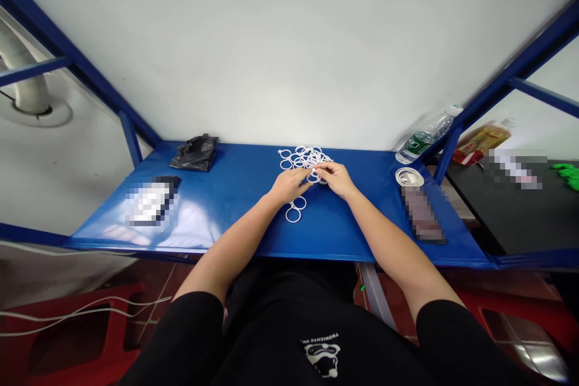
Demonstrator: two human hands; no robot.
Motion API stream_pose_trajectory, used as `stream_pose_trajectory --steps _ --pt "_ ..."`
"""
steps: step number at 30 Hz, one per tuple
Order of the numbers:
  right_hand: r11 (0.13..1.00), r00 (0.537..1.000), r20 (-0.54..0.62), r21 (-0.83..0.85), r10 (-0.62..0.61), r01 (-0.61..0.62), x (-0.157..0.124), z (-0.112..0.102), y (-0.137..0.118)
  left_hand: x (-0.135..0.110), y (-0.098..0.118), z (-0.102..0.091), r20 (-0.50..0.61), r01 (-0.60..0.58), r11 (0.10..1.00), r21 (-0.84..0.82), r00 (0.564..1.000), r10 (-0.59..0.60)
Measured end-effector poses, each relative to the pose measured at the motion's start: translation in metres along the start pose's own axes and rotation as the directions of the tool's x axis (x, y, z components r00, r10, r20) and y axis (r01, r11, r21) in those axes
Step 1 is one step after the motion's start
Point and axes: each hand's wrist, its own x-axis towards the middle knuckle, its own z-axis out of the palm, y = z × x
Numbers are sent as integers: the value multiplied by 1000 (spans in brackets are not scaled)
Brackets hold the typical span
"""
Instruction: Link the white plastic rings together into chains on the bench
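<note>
Both hands meet over the middle of a blue table (235,205). My left hand (288,185) has its fingers curled, pinching white plastic rings. My right hand (335,178) is closed too, gripping a white ring at its fingertips. A heap of several white rings (299,158) lies just behind the hands. Two linked white rings (295,210) lie on the table just in front of my left hand, near its wrist.
A crumpled black bag (195,152) lies at the back left. A dark flat object (154,202) sits at the left. A coiled white cable (409,177) and a water bottle (425,134) are at the right. Blue frame posts (131,139) flank the table.
</note>
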Motion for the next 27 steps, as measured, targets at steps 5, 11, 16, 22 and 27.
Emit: stream_pose_trajectory --steps 5,11,16,22,27 --pt "979 992 -60 -178 -110 98 -5 3 -7 1 0 -1 -16 -12 1000 -10 1000 11" --pt "902 959 8 -335 -285 271 -12 8 -13 2 1 -4 29 -7 999 46 1000 5" --pt "879 951 -8 -384 -310 284 -11 9 -11 4 5 -5 48 -18 996 93 999 14" --pt "836 931 -29 -453 -363 311 -13 8 -14 4 6 -10 -25 17 999 29 1000 -16" --pt "809 928 -7 -492 -373 321 -15 11 -16 5 4 -13 -104 29 999 -36 994 -32"
